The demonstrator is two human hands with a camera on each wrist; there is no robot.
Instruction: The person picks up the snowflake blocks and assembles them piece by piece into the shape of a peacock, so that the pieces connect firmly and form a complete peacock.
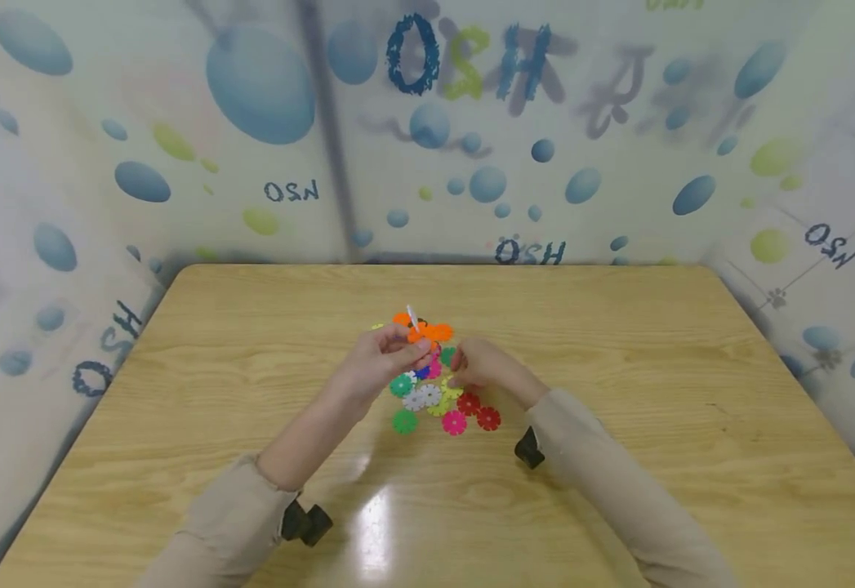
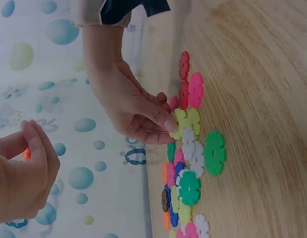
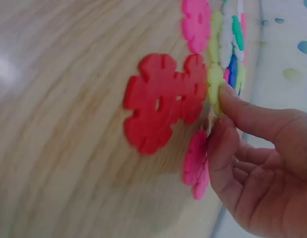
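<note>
My left hand (image 1: 376,367) is raised over the pile and pinches orange flower-shaped plastic discs (image 1: 438,332), with a white disc (image 1: 412,317) standing edge-on at their top. In the left wrist view its fingers cover most of the orange pieces. Lower and to the right, my right hand (image 1: 487,367) has its thumb and forefinger on the edge of a yellow disc (image 3: 215,82). Beside those fingertips lie two red discs (image 3: 152,104) and a pink disc (image 3: 194,161). White discs (image 2: 189,144) lie next to the yellow ones.
The other discs are spread on the wooden table (image 1: 618,351), among them green (image 1: 404,421), deep pink (image 1: 454,422) and blue (image 2: 174,218) ones. Patterned walls (image 1: 427,163) stand behind the table and at both sides. A dark wrist camera (image 1: 306,523) sits at the left sleeve.
</note>
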